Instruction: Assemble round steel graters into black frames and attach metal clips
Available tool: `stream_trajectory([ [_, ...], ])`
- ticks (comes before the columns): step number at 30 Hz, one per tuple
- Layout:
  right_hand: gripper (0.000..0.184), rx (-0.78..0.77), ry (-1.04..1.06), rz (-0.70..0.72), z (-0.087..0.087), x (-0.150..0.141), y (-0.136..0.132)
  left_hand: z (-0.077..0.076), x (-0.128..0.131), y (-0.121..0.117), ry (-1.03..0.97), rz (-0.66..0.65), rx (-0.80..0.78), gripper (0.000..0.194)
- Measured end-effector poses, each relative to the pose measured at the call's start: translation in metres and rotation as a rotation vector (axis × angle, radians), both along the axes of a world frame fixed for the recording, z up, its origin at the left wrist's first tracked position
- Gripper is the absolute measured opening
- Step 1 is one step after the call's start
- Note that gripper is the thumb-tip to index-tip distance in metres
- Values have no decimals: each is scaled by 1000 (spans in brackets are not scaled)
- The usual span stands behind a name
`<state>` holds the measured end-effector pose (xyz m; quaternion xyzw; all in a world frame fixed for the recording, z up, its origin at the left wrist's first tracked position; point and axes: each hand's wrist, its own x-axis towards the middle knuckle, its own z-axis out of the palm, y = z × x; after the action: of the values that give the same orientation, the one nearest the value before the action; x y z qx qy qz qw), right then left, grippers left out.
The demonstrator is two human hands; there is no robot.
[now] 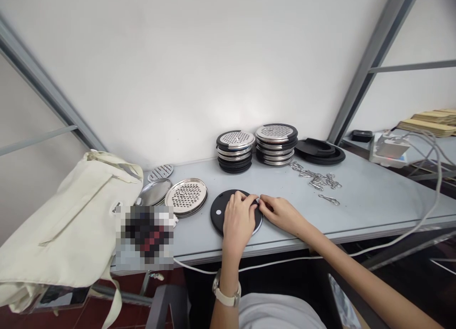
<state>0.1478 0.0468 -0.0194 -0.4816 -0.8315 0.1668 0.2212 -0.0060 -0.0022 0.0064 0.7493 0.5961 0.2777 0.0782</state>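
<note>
A round black disc [217,220] with a small white dot lies flat near the table's front edge; a silvery rim shows at its lower right. My left hand [238,217] rests over the disc with bent fingers, gripping it near its right edge. At that same edge the thumb and finger of my right hand [280,212] are pinched together. A tiny pale piece shows at their tips, too small to name. Left of the disc are a round metal grater plate [187,196], a plain metal disc [156,192] and a smaller slotted plate [161,172].
Two stacks of black-rimmed grater discs, a left stack [235,151] and a right stack [276,144], stand by the wall. Black round lids [320,151] and metal snap hooks [318,178] lie to their right. A cream bag [71,224] covers the left end. A white cable [377,246] crosses the front.
</note>
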Motion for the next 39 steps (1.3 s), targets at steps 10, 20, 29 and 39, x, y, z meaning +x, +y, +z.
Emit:
stream_trajectory([
  [10,30,21,5,-9,-1,-1,0,-4,0,4,10,46,16,19],
  [20,31,10,24,-18,-1,-1,1,-3,0,1,19,25,20,8],
  [29,32,0,41,15,-2,0,1,0,-2,-2,-79,-39,28,11],
  [39,31,-61,81,49,-3,1,3,2,13,-8,-136,-104,17,30],
])
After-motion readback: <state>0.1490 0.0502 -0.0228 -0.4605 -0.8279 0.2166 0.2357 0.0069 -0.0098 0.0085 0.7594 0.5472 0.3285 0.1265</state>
